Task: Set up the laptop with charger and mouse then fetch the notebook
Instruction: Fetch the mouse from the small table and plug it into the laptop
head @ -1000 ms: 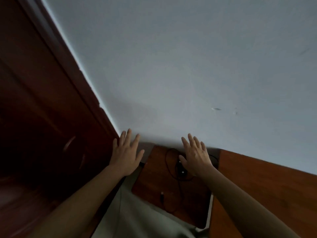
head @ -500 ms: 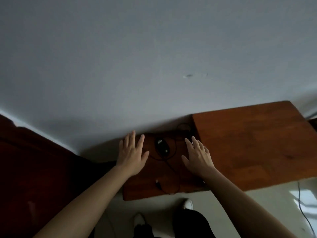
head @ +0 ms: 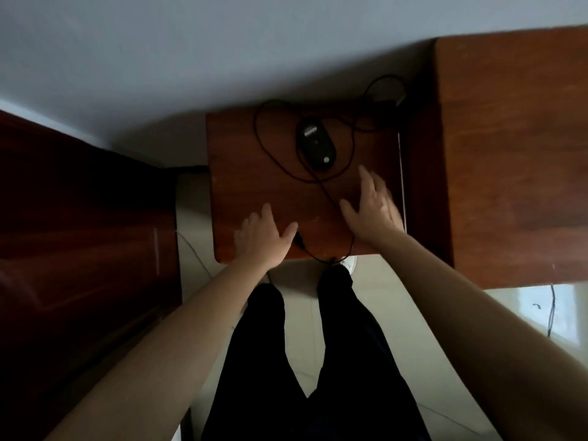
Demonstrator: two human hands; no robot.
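Mouse (head: 315, 144) sits dark on the small wooden table (head: 241, 186), at twelve o'clock from both hands, its cable (head: 256, 127) looping loosely around it. Left hand (head: 264, 241) is over the near edge, fingers spread, gripping nothing. Right hand (head: 372, 214) is at its two o'clock, splayed and empty too, just short of the mouse. Bigger desk (head: 509, 154) stands at three o'clock.

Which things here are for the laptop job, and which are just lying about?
For the job: the black mouse, its cable, and the left hand and right hand, both open over the low table.

Just there: the taller desk, the dark wooden panel, the floor cord. No laptop or notebook shows.
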